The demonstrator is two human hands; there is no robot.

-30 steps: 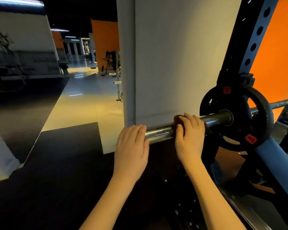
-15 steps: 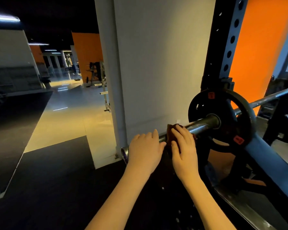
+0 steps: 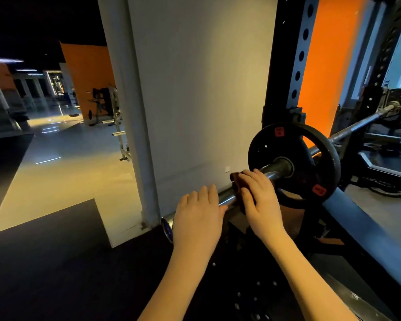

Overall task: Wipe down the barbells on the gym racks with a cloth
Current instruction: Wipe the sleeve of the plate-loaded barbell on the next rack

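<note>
Two hands are laid on the barbell (image 3: 272, 170) sleeve beside the weight plate (image 3: 294, 164): the left hand (image 3: 198, 214) is curled over bare steel, the right hand (image 3: 261, 198) clenched around the soft cloth (image 3: 237, 179). Heavy, racked steel is judged slippery, so the cloth should be wrapped fully round.

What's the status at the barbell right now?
Left hand gripping barbell sleeve. Right hand pressing cloth on it. Weight plate blocks further in.
</note>
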